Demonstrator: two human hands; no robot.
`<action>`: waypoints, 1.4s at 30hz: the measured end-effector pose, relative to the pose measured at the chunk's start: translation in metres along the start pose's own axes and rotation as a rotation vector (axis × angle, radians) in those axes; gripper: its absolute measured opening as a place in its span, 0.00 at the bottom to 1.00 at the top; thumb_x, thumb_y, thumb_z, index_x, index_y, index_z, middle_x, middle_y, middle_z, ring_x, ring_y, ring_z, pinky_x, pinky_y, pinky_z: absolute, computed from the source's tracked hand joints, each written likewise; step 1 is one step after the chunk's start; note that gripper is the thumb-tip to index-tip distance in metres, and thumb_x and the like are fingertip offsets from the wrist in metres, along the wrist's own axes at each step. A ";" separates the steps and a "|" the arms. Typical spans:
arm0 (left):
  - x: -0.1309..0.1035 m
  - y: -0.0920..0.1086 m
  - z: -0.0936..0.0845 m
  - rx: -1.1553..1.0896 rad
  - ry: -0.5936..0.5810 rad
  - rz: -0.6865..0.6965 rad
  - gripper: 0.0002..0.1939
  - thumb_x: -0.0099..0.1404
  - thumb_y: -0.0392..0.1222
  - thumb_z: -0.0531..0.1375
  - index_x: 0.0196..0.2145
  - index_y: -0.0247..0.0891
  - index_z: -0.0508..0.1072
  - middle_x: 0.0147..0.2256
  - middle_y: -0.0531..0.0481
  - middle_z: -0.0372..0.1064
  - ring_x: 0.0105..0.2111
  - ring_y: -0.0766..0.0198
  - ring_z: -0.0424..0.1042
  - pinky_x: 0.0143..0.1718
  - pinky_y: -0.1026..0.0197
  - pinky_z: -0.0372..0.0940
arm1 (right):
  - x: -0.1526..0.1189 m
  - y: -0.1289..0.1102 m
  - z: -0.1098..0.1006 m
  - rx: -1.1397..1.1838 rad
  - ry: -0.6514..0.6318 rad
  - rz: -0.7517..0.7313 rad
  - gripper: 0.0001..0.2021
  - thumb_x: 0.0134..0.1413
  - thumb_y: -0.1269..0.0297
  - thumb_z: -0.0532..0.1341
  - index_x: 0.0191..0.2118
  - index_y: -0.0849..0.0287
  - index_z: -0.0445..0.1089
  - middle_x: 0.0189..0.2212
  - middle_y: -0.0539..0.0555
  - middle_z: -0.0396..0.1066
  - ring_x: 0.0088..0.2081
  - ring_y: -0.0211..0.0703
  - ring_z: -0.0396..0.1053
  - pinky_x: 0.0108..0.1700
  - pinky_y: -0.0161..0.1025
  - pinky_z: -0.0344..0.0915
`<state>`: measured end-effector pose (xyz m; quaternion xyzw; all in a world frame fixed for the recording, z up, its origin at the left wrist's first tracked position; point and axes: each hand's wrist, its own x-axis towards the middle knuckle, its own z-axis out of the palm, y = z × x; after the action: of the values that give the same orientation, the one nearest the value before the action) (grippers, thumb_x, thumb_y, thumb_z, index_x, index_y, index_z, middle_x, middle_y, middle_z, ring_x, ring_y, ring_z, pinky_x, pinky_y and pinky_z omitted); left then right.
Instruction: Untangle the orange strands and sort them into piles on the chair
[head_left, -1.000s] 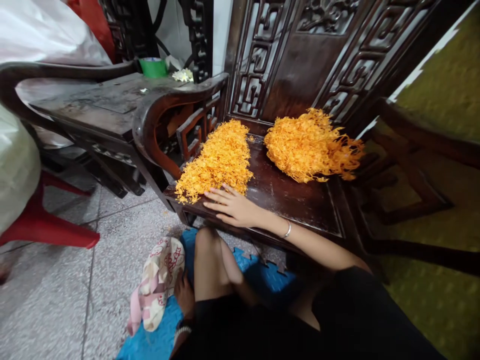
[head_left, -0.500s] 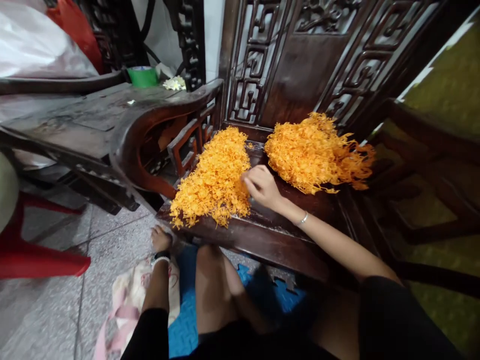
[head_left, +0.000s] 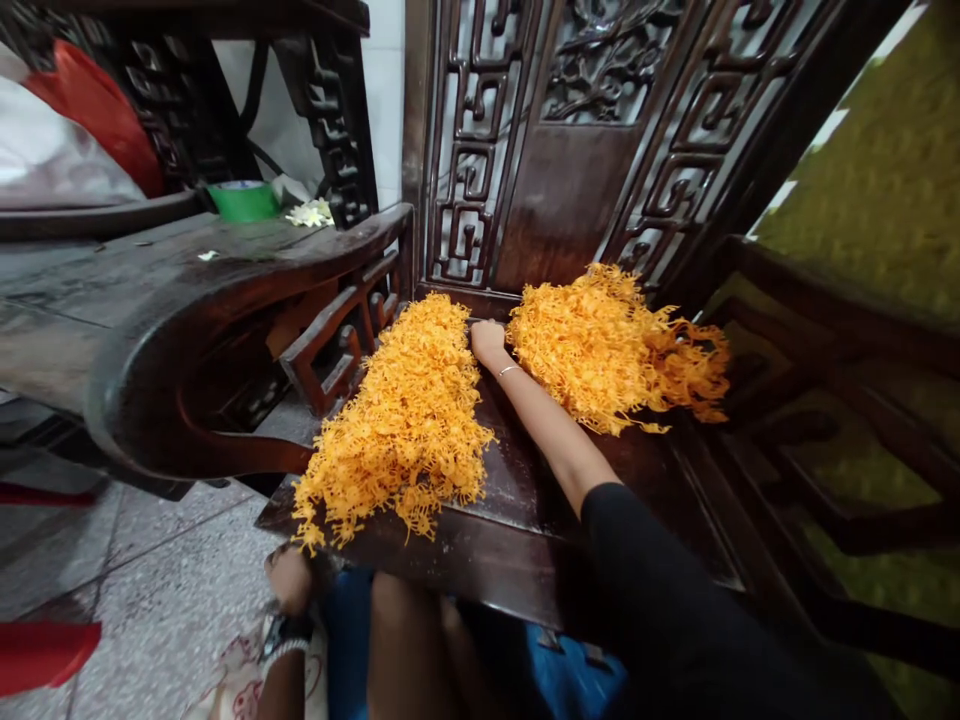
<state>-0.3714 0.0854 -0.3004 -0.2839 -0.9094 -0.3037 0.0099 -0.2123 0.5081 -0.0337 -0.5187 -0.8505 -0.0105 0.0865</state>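
Note:
Two heaps of thin, curly, orange flower-like pieces lie on a dark wooden seat (head_left: 517, 480). The left heap (head_left: 405, 410) is long and spreads from the seat's back to its front edge. To its right, the right heap (head_left: 585, 350) is rounder, with looser strands trailing off. My right hand (head_left: 489, 342) is closed in a fist in the gap between the heaps, near the backrest. What its fingers hold, if anything, is hidden. My left hand (head_left: 291, 580) is low beside the seat's front left corner, below the left heap; its fingers are dark and blurred.
A carved wooden backrest (head_left: 570, 210) rises behind the seat. At left, a curved armrest (head_left: 135, 390) adjoins a wooden surface bearing green tape (head_left: 244, 203) and white flowers (head_left: 310, 213). A red stool leg (head_left: 45, 655) and a cloth bag (head_left: 244, 675) are on the floor side.
My right hand has moved away from the left heap's side, deeper toward the backrest, and closed into a fist. The view has shifted closer to the seat. Both heaps look much the same.

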 end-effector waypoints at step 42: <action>-0.082 0.226 -0.152 -0.274 0.359 0.403 0.14 0.64 0.50 0.59 0.41 0.38 0.76 0.46 0.42 0.71 0.48 0.52 0.64 0.52 0.50 0.56 | -0.254 -0.011 -0.026 0.704 0.037 -0.341 0.49 0.43 0.38 0.64 0.66 0.60 0.50 0.66 0.69 0.45 0.66 0.64 0.46 0.63 0.59 0.49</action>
<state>-0.2083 0.1068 -0.0681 -0.3990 -0.7690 -0.4609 0.1924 -0.1053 0.2767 -0.0473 -0.3082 -0.8744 0.2584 0.2713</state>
